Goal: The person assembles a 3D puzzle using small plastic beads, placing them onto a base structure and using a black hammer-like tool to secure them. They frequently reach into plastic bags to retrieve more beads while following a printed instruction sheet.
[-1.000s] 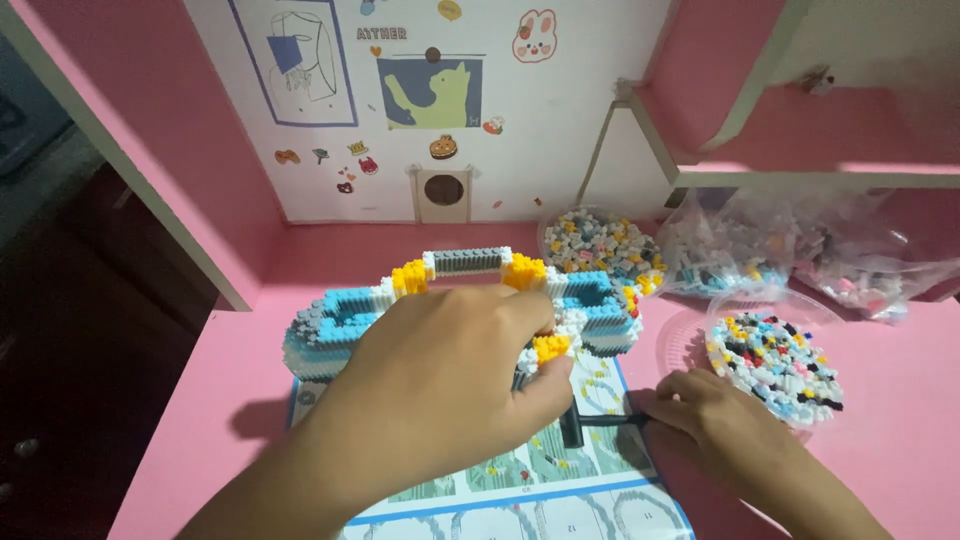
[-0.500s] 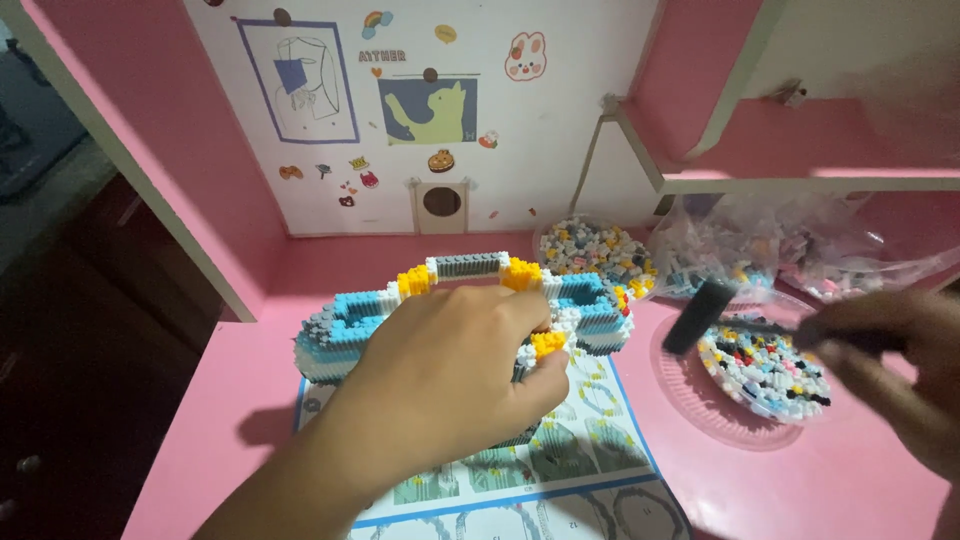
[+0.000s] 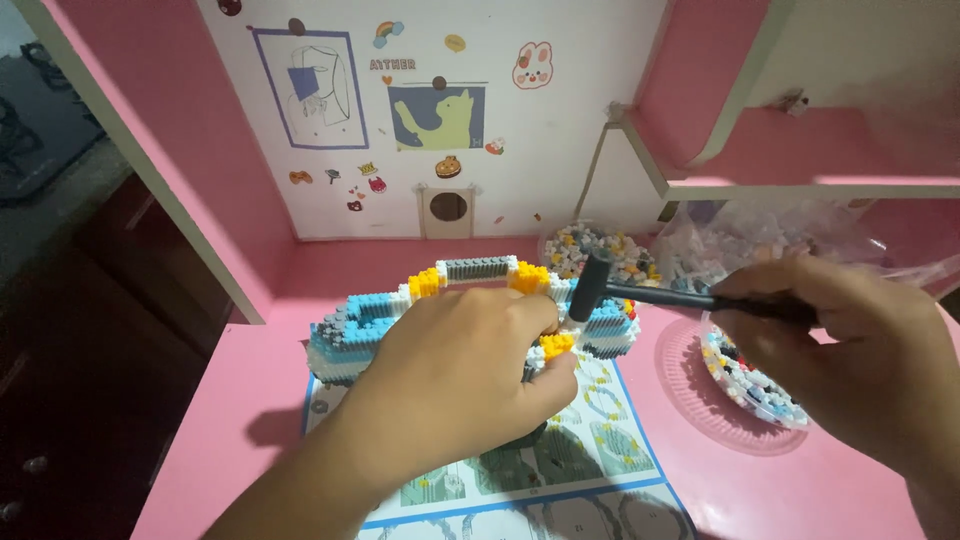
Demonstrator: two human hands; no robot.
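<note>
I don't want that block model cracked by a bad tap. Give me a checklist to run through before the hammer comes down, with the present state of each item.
1. Left hand braces the block model: ok, it lies spread over the model's front.
2. Right hand has a firm hold on the small black hammer: ok, fingers are wrapped around the handle.
3. Hammer head is over the model: ok, it hovers near the top right edge.
4. Left fingertips are out of the strike spot: cannot tell, they sit very close to the head.
5. Model rests flat on the instruction sheet: cannot tell, the hand hides its base.
6. Dish of loose bricks is clear of the right hand: not ok, the hand overlaps it.
</note>
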